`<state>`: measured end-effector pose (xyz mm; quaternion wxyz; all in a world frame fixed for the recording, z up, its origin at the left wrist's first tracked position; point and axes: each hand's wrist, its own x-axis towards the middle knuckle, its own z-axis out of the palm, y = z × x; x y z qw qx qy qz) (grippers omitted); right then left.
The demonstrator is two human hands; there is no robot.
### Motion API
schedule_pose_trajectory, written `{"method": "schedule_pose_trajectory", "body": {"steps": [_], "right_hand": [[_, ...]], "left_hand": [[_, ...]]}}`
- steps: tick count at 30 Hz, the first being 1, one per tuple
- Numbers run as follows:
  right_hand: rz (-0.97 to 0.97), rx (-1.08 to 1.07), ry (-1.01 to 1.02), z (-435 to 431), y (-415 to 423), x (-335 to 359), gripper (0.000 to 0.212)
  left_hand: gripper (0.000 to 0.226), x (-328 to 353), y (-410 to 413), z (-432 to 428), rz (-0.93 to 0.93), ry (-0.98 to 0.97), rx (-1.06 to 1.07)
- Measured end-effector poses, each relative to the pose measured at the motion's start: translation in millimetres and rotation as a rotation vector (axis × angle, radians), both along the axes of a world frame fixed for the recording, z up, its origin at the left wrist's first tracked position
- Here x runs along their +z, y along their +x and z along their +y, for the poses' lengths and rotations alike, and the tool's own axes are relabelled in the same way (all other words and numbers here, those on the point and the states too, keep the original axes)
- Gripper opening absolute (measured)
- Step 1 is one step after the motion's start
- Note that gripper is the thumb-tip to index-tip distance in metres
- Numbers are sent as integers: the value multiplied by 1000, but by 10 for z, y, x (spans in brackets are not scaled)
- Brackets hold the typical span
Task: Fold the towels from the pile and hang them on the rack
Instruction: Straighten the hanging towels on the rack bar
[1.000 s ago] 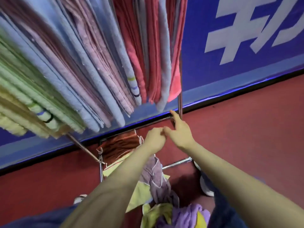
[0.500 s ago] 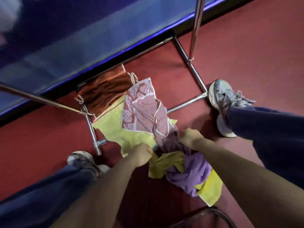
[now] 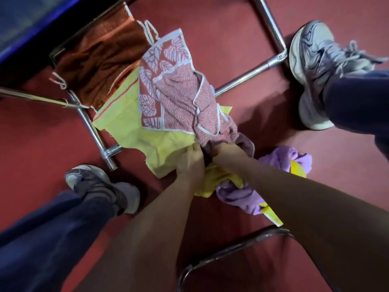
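Your left hand [image 3: 190, 163] and right hand [image 3: 224, 152] both clutch the near end of the pink leaf-printed terry towel [image 3: 174, 95], which stretches away from you.

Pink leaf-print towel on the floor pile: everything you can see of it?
The pink leaf-print towel looks like terry cloth: one red panel with white leaves, the rest pink with fine white speckle, white piping on the edges. It lies unfolded and rumpled on the floor pile, on top of the yellow towel and over the rack's base bar. Its near end is bunched, gripped by the right hand. The left hand pinches cloth at its edge; which towel is unclear.
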<state>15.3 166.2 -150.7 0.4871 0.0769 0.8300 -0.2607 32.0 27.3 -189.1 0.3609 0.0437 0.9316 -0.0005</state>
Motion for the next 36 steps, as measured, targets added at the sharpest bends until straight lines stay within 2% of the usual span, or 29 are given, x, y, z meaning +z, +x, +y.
{"method": "schedule_pose_trajectory", "body": {"steps": [4, 8, 9, 11, 13, 17, 19, 24, 28, 29, 31, 33, 34, 36], "right_hand": [[13, 14, 25, -14, 7, -57, 32], [15, -24, 14, 17, 22, -100, 34], [14, -33, 12, 22, 27, -106, 34], [31, -20, 6, 39, 30, -76, 33], [71, 22, 14, 42, 39, 4, 31], [180, 30, -37, 11, 107, 186, 35], [222, 41, -88, -31, 137, 313, 33], [462, 141, -73, -109, 167, 837, 50], [606, 230, -80, -156, 106, 1363, 28], [620, 226, -72, -170, 81, 1508, 28], [669, 209, -57, -195, 31, 1808, 43], [700, 167, -63, -191, 5, 2091, 51], [705, 125, -88, -170, -1, 2220, 47], [675, -9, -153, -102, 18, 2468, 38]], "left_hand": [[30, 97, -83, -9, 125, -130, -78], [57, 6, -218, -65, -11, -19, -74], [59, 17, -242, -77, -17, 8, -67], [45, 62, -246, -64, -10, 46, -37], [31, 113, -236, -70, -54, 148, 76], [41, 341, -143, -149, -75, 492, 389], [28, 582, -151, -197, -86, 646, 421], [10, 1405, -315, -331, -123, 650, 334], [7, 2106, -415, -440, -183, 792, 466], [12, 2307, -427, -449, -189, 833, 481], [25, 2723, -438, -461, -211, 919, 539], [18, 3160, -421, -471, -238, 1053, 646], [18, 3374, -415, -484, -258, 1135, 722], [37, 3782, -398, -547, -301, 1298, 821]]}}
